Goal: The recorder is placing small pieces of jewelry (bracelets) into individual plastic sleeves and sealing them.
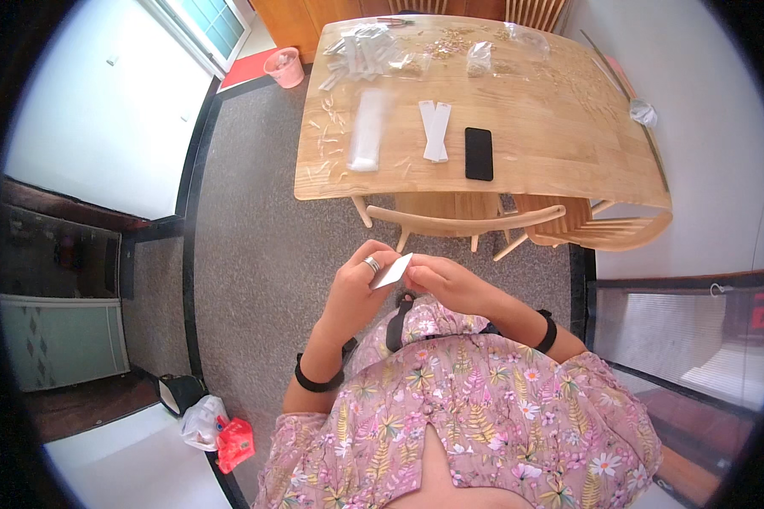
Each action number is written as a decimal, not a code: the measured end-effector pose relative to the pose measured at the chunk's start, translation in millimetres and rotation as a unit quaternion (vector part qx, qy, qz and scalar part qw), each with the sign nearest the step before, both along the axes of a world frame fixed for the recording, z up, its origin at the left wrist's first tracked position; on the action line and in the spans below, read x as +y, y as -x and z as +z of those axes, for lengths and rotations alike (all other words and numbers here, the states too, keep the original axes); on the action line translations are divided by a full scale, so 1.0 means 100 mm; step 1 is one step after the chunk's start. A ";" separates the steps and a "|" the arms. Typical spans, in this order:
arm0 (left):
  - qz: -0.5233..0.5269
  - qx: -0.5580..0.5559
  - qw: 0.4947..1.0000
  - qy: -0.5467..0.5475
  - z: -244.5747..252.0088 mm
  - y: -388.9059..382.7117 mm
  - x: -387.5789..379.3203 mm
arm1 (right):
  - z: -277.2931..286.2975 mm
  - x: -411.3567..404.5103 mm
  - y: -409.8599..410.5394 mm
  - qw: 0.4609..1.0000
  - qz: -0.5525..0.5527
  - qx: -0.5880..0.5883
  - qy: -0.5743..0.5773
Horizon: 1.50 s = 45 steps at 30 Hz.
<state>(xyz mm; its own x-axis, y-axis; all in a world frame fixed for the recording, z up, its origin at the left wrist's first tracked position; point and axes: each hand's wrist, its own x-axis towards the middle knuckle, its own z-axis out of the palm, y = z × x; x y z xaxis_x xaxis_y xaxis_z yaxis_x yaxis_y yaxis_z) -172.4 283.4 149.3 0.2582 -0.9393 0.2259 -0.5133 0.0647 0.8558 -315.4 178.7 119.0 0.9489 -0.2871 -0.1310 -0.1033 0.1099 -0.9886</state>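
Observation:
A small white card [393, 271] is held in front of my body, tilted, above the floor between me and the table. My left hand [356, 286], with a ring on one finger, grips it from the left. From the right, my right hand [445, 280] meets it with bent fingers, the thumb by its edge. The fingertips behind the card are hidden. On the wooden table [547, 140] ahead lie two crossed white card strips [437, 130], a black smartphone [479, 154] and a stack of clear plastic sleeves [365, 130].
A wooden chair [465, 223] stands at the near table edge, another chair [624, 229] to its right. Packed strips [363, 51], pliers [395, 21], loose small pieces [449, 46] and clear bags [479, 58] cover the far side. A pink bin [284, 67] and plastic bags [204, 423] stand on the floor.

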 end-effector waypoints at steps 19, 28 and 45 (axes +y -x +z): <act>-0.008 0.289 0.957 0.017 -0.16 0.18 0.11 | 0.36 0.07 -0.02 0.945 -0.026 0.002 -0.327; 0.012 0.106 0.993 0.053 -0.14 0.13 0.15 | 0.28 0.11 -0.04 0.921 -0.021 -0.006 -0.390; 0.066 0.079 0.985 0.137 -0.13 0.13 0.12 | 0.25 0.13 -0.10 0.876 0.001 -0.029 -0.482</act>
